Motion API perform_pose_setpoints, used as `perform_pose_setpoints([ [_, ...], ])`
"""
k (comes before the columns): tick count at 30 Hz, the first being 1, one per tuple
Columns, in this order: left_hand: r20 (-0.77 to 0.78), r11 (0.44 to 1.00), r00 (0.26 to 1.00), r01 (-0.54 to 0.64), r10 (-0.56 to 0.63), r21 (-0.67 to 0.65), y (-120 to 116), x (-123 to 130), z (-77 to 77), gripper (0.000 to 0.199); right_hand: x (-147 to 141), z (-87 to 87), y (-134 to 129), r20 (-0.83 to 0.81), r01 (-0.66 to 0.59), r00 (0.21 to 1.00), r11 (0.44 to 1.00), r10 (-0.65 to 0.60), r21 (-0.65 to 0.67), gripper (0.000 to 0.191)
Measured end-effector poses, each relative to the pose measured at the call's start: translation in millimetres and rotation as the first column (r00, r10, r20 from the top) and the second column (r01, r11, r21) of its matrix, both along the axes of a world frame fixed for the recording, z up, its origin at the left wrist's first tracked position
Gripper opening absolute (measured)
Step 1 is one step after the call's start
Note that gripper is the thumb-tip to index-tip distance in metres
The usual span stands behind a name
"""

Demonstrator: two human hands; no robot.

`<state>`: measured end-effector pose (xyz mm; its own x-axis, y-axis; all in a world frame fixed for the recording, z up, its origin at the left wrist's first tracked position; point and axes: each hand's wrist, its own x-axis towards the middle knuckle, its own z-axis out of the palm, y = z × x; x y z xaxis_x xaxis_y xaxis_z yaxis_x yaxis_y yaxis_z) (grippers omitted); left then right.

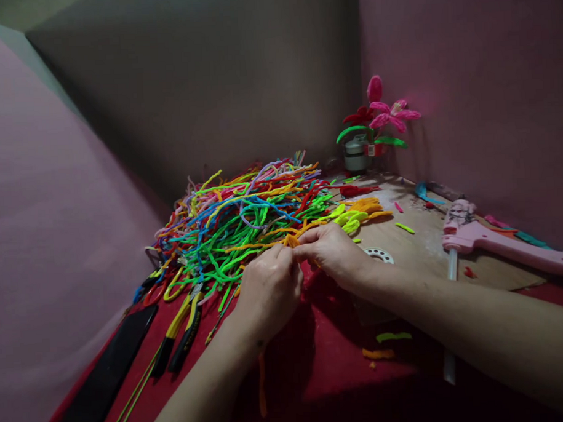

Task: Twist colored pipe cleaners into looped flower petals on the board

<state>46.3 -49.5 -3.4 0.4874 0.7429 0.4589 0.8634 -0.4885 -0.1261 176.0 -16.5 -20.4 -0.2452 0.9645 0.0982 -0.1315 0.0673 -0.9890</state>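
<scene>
Closely pinched between two bare hands, an orange stem (290,240) sits at the near edge of a heaped pile (258,212) of fuzzy, many-coloured strands. The right hand (331,251) reaches in from the right, thumb and forefinger meeting on the stem; the left hand (271,285) curls closed against it from the near side, its fingertips largely hidden from where I stand. Two grips so close together probably give fine control over something so soft and bendy. An orange strand (262,384) shows below the left wrist; whether it joins the held piece, I cannot tell.

Pliers (186,328) lie at left on the red counter (335,351), handles toward the near edge, perhaps for an easy reach. A pink glue gun (490,237) rests at right, mostly over a board (412,255) that likely spares the cloth from drips. Yellow-green petals (351,218) and an orange bundle (367,207) lie together beyond the right hand, seemingly grouped apart from the loose strands. Far right, a pink flower (393,113) stands by the wall, presumably out of the way.
</scene>
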Motion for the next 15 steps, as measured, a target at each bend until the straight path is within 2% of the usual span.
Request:
perform_pose_setpoints([
  [8, 0.036, 1.0, 0.999, 0.016, -0.016, 0.003, 1.8, -3.6, 0.6, 0.016, 0.5, -0.1, -0.7, 0.03, -0.005, 1.0, 1.0, 0.005, 0.02, 0.018],
  [12, -0.022, 0.998, 0.998, 0.06, -0.06, -0.014, 4.7, -6.2, -3.0, 0.017, 0.4, -0.4, 0.0, 0.0, -0.006, 1.0, 1.0, 0.006, -0.021, 0.018],
  [15, 0.009, 0.999, 0.999, 0.049, -0.049, -0.008, 5.2, -6.4, -2.4, 0.016, 0.9, -1.3, 2.3, 0.017, 0.003, 1.0, 1.0, -0.003, -0.025, 0.019],
])
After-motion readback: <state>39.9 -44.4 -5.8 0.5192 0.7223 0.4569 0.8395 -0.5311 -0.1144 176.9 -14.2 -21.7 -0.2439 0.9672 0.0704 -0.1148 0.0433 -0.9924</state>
